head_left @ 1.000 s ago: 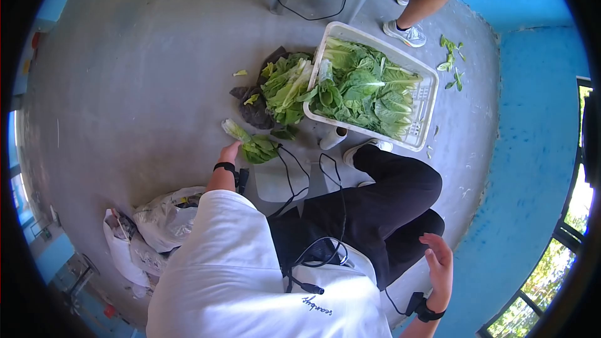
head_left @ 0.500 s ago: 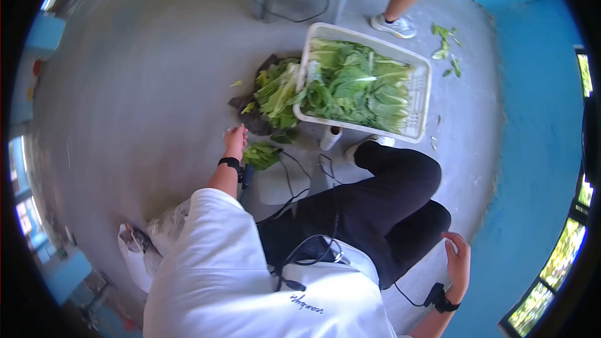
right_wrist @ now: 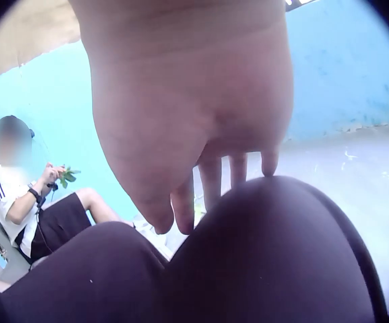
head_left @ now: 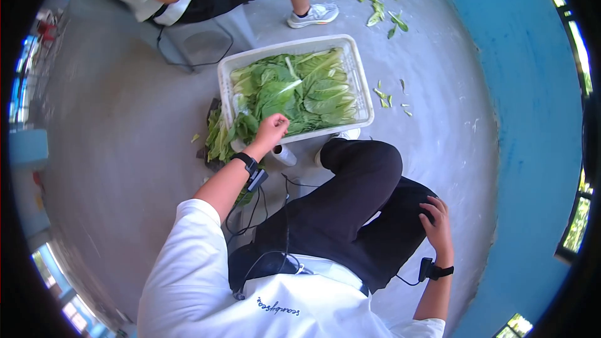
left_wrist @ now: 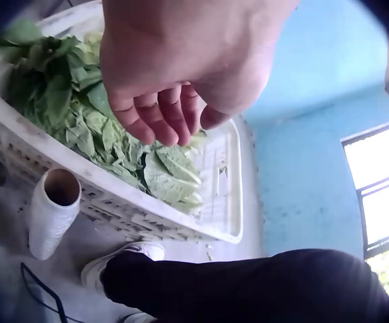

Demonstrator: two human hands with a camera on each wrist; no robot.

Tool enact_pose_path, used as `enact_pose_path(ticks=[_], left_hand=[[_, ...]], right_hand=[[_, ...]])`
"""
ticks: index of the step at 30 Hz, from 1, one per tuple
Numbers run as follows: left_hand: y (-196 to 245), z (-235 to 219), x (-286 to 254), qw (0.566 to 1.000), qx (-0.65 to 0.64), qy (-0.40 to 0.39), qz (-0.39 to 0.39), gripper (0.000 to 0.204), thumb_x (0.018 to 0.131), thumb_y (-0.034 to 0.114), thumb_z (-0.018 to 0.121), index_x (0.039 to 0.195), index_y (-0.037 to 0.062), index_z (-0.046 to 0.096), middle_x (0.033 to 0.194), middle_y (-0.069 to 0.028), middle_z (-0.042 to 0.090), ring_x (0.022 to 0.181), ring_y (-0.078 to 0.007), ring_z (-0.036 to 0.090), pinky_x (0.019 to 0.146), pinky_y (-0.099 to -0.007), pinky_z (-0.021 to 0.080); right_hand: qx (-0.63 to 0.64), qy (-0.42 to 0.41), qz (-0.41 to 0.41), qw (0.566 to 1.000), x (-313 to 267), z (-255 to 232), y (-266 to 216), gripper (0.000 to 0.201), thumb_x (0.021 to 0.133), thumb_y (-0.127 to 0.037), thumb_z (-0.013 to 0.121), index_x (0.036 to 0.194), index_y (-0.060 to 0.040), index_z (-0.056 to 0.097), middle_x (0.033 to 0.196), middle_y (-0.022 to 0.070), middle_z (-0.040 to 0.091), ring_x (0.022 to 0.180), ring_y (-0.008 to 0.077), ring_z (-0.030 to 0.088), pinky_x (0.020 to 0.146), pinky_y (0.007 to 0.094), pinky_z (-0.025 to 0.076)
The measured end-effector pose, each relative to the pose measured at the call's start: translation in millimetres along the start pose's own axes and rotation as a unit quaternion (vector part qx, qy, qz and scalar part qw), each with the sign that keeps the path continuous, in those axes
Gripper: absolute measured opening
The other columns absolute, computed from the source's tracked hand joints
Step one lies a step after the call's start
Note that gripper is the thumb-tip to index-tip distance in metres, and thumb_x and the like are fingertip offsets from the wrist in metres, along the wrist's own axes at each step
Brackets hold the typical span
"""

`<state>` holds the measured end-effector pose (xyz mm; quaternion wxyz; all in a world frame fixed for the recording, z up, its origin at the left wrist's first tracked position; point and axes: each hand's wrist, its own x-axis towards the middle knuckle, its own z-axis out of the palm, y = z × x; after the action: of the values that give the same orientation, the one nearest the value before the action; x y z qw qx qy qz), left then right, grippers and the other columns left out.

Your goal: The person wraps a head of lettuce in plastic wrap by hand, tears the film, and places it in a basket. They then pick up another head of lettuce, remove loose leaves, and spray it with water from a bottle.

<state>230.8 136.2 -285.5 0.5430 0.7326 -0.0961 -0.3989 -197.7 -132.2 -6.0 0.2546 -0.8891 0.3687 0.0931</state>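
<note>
My left hand (head_left: 271, 133) hovers over the near edge of a white plastic crate (head_left: 364, 97), its fingers loosely curled with nothing between them. Leafy green vegetables (head_left: 319, 87) fill most of the crate; in the left wrist view the fingers (left_wrist: 160, 128) hang in front of these leaves. More greens (head_left: 217, 141) lie on dark material against the crate's left side. Part of another leafy bunch (head_left: 245, 198) shows behind my left forearm. My right hand (head_left: 438, 228) rests on my knee, empty, its fingers (right_wrist: 211, 182) extended over the dark trousers.
A white roll with a cardboard core (left_wrist: 54, 208) stands by the crate, near my shoe (left_wrist: 100, 269). Black cables (head_left: 256, 213) cross by my leg. Another person (right_wrist: 19, 195) sits opposite, handling green leaves. Loose leaves (head_left: 375, 12) lie on the floor near the blue wall (head_left: 519, 150).
My left hand has moved from beside the leafy bunch on the floor to over the crate's near edge. My right hand has come onto my knee. The head view has turned.
</note>
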Motion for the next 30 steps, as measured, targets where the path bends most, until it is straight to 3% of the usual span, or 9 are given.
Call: enact_pose_path(ticks=[1, 4, 5, 8, 11, 14, 19, 23, 30], left_hand=[[-11.2, 11.2, 11.5, 0.999, 0.019, -0.026, 0.01, 0.015, 0.097, 0.017, 0.066, 0.101, 0.0031, 0.065, 0.082, -0.004, 0.067, 0.071, -0.0108, 0.062, 0.065, -0.0266, 0.05], [-3.3, 39.1, 27.0, 0.982, 0.183, -0.026, 0.031, 0.018, 0.095, 0.019, 0.068, 0.103, 0.0038, 0.064, 0.084, -0.0047, 0.068, 0.076, -0.0126, 0.063, 0.069, -0.0297, 0.052], [2.7, 46.5, 30.3, 0.982, 0.188, -0.024, 0.029, 0.025, 0.089, 0.02, 0.068, 0.107, 0.004, 0.065, 0.087, -0.0086, 0.07, 0.079, -0.0233, 0.067, 0.073, -0.0367, 0.053], [21.2, 67.8, 45.2, 0.951, 0.308, -0.019, 0.033, 0.03, 0.088, 0.019, 0.069, 0.113, 0.0054, 0.063, 0.098, -0.0119, 0.068, 0.094, -0.0295, 0.067, 0.081, -0.0405, 0.053], [38.6, 87.5, 67.3, 0.886, 0.431, -0.018, 0.17, 0.038, 0.086, 0.019, 0.07, 0.121, 0.0079, 0.06, 0.114, -0.0141, 0.064, 0.112, -0.0346, 0.06, 0.093, -0.0449, 0.05], [54.8, 110.9, 96.5, 0.856, 0.483, -0.052, 0.174, 0.043, 0.086, 0.019, 0.07, 0.126, 0.0101, 0.057, 0.123, -0.014, 0.059, 0.121, -0.0355, 0.055, 0.099, -0.0473, 0.047], [35.1, 149.0, 151.7, 0.82, 0.545, -0.082, 0.153, 0.064, 0.087, 0.017, 0.066, 0.145, 0.0034, 0.044, 0.15, -0.0176, 0.046, 0.139, -0.0357, 0.043, 0.112, -0.0464, 0.042], [37.9, 177.5, 174.0, 0.757, 0.632, -0.09, 0.141, 0.07, 0.089, 0.018, 0.064, 0.151, 0.0021, 0.036, 0.157, -0.0211, 0.037, 0.147, -0.0358, 0.033, 0.118, -0.0455, 0.036], [30.2, 201.4, 207.6, 0.746, 0.65, -0.1, 0.105, 0.08, 0.084, 0.029, 0.071, 0.153, 0.0075, 0.036, 0.153, -0.0162, 0.043, 0.143, -0.0341, 0.038, 0.121, -0.0548, 0.026]], right_hand=[[-0.002, -0.026, 0.004, 1.0, 1.6, 3.8, 11.6, 0.032, 0.085, -0.013, 0.074, 0.116, -0.0082, 0.072, 0.139, 0.0125, 0.059, 0.139, 0.0369, 0.042, 0.117, 0.0475, 0.034], [-0.037, -0.06, -0.006, 0.998, 8.6, 2.7, 24.6, 0.031, 0.084, -0.019, 0.075, 0.114, -0.0096, 0.074, 0.139, 0.0124, 0.059, 0.14, 0.0366, 0.043, 0.119, 0.0518, 0.029], [-0.054, -0.061, -0.023, 0.996, 10.3, 7.3, 34.6, 0.033, 0.083, -0.021, 0.075, 0.114, -0.0094, 0.072, 0.137, 0.0128, 0.06, 0.137, 0.0358, 0.045, 0.118, 0.0505, 0.029], [-0.053, -0.007, -0.002, 0.999, 13.3, 23.0, 53.8, 0.025, 0.083, -0.023, 0.076, 0.105, -0.0101, 0.075, 0.126, 0.0091, 0.066, 0.131, 0.0329, 0.051, 0.115, 0.0518, 0.031], [-0.03, 0.058, 0.003, 0.998, 18.5, 35.3, 72.2, 0.018, 0.082, -0.02, 0.075, 0.095, -0.0084, 0.074, 0.112, 0.007, 0.071, 0.122, 0.0309, 0.057, 0.11, 0.0491, 0.035], [0.007, 0.084, 0.021, 0.996, 25.0, 37.4, 84.9, 0.01, 0.081, -0.015, 0.072, 0.087, -0.0068, 0.071, 0.103, 0.0063, 0.073, 0.115, 0.0301, 0.061, 0.106, 0.0472, 0.038], [0.046, 0.09, 0.057, 0.993, 28.7, 37.7, 100.6, 0.006, 0.078, -0.009, 0.067, 0.083, -0.0066, 0.068, 0.099, 0.0065, 0.073, 0.112, 0.0296, 0.062, 0.105, 0.0467, 0.039], [0.056, 0.095, 0.086, 0.99, 28.7, 38.1, 109.3, 0.006, 0.077, -0.008, 0.066, 0.082, -0.0066, 0.067, 0.097, 0.0065, 0.072, 0.111, 0.0299, 0.062, 0.105, 0.0475, 0.039], [0.057, 0.088, 0.089, 0.99, 24.1, 39.5, 125.3, 0.005, 0.077, -0.009, 0.064, 0.081, -0.0066, 0.066, 0.097, 0.0065, 0.072, 0.111, 0.0301, 0.062, 0.106, 0.0491, 0.04]])
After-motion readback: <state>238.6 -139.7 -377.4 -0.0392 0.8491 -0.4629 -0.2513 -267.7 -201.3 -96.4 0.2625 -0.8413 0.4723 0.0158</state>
